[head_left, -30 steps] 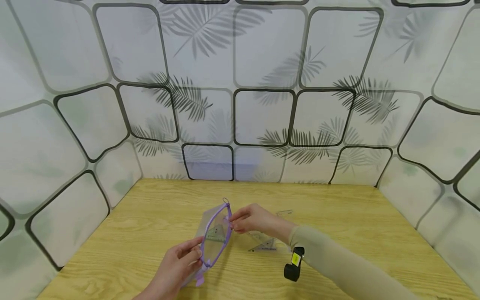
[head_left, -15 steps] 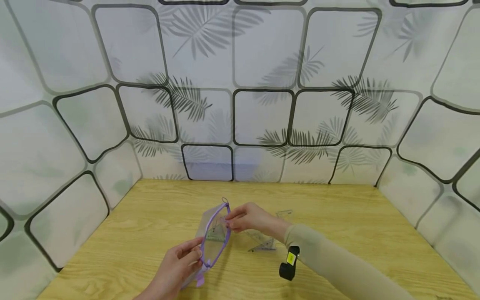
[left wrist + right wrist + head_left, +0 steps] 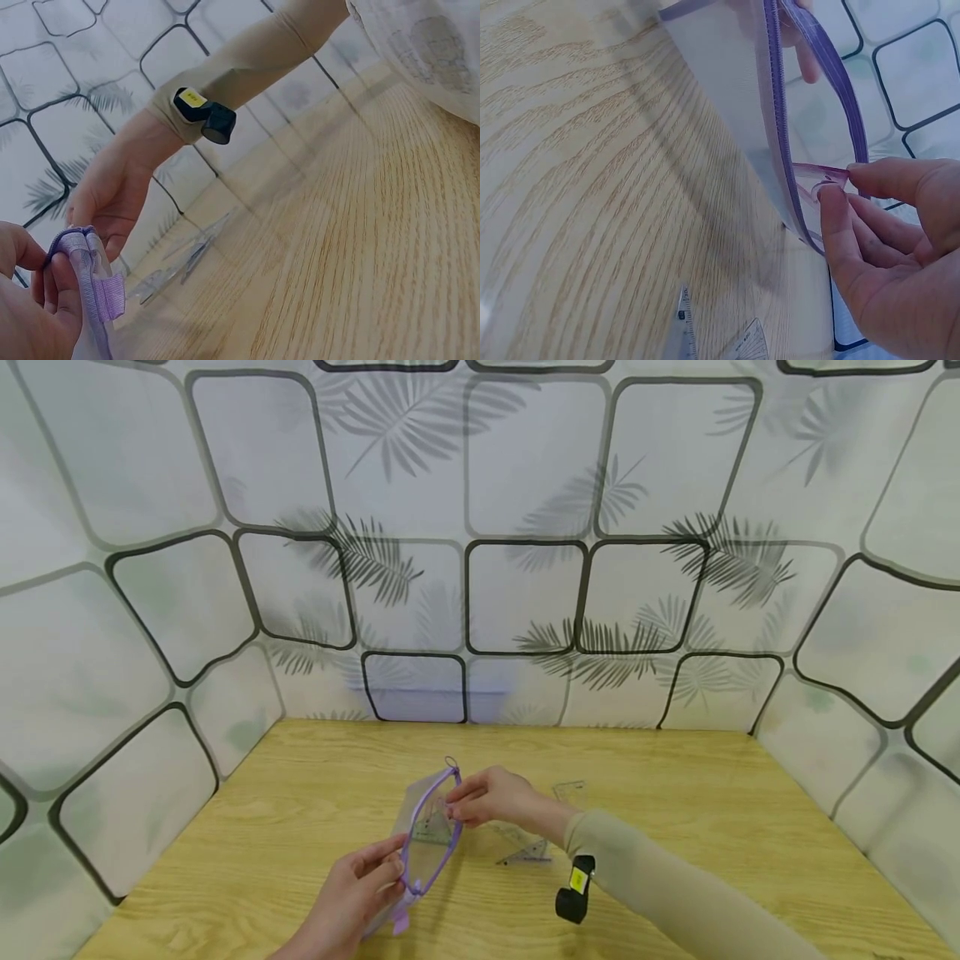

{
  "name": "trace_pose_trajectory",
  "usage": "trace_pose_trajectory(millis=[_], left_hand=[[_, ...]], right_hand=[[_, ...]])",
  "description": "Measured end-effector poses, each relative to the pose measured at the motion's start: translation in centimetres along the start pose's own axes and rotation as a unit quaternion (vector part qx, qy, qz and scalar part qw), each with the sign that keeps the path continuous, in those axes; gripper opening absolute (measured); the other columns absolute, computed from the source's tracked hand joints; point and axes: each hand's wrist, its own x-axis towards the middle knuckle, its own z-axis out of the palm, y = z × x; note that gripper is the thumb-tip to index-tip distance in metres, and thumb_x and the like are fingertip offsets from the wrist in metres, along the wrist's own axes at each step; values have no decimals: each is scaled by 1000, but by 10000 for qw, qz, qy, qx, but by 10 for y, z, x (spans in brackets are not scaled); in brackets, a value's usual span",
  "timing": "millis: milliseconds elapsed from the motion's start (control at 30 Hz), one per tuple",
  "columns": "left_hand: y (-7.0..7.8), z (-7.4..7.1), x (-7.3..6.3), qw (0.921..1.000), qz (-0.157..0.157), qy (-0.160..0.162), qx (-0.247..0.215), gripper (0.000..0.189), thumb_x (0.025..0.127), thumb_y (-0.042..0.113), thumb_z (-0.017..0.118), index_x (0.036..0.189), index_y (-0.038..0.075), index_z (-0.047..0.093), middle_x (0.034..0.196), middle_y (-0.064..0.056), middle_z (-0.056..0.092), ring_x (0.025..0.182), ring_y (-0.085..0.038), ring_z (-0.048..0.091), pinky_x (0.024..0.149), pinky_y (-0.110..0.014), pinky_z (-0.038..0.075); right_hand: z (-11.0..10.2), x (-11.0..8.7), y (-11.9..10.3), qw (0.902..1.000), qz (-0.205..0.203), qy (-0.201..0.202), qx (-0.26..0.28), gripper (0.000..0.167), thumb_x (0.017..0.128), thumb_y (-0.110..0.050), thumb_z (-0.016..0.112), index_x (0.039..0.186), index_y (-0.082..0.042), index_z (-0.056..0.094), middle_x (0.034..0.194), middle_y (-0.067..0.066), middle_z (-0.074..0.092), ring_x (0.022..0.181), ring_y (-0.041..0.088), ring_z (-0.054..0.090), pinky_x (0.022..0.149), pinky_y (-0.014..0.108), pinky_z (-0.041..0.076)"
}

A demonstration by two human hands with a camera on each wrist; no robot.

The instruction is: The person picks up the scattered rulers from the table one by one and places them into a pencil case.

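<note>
Pouch (image 3: 412,798) held at near rim (image 3: 416,888) by left grip (image 3: 360,885), with pinkish clear piece (image 3: 820,175) pinched in right grip (image 3: 491,797); possible snagging on zipper (image 3: 778,97) from wrong tilt.

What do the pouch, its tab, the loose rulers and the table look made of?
Pouch: thin plastic or fine mesh, matte; translucent, contents show through.
Tab: probably woven fabric, matte; ribbed weave visible.
Rulers: likely clear plastic, smooth; see-through with printed markings.
Table: wood or wood-look laminate, satin; grain shows, but can't tell which.
</note>
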Motion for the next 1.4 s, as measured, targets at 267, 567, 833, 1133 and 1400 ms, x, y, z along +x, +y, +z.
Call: trace_pose_trajectory(millis=[267, 567, 833, 1133, 1400], left_hand=[[-1, -1, 0, 9999, 63, -77, 30, 60, 98, 10, 56, 147, -14, 31, 103, 4, 61, 94, -8, 58, 79, -16, 55], [-2, 0, 0, 10000, 17, 5, 43, 60, 98, 11, 56, 147, -13, 33, 106, 1, 61, 97, -11, 59, 80, -18, 55], [-2, 1, -2, 10000, 25, 52, 58, 59, 97, 10, 56, 147, -13, 33, 104, 2, 61, 94, -9, 58, 79, -17, 55], [-2, 3, -3, 10000, 15, 72, 46, 59, 97, 10, 57, 147, -13, 33, 105, 1, 61, 96, -10, 58, 79, -18, 55], [-1, 4, -3, 9999, 1, 132, -30, 58, 97, 8, 56, 146, -13, 34, 101, 2, 59, 92, -9, 58, 78, -17, 55]], right_hand=[[-3, -5, -1, 9976, -288, 81, -625, 36, 89, -22, 74, 121, -7, 69, 119, 13, 70, 94, 14, 67, 90, 45, 58], [-6, -5, 6, 9976, -560, -14, -404, 41, 91, -15, 69, 128, 1, 61, 123, 23, 64, 93, 12, 65, 91, 47, 58], [-10, -5, 8, 9973, -646, -40, -358, 42, 91, -14, 70, 129, 2, 60, 124, 24, 63, 94, 11, 64, 90, 51, 57], [-13, -9, 7, 9960, -777, 88, -432, 39, 90, -15, 71, 126, -1, 62, 118, 22, 67, 90, 8, 63, 84, 42, 59], [-16, -8, 12, 9955, -706, 285, -559, 38, 88, -14, 74, 122, -2, 64, 113, 17, 68, 91, 11, 64, 84, 44, 59]])
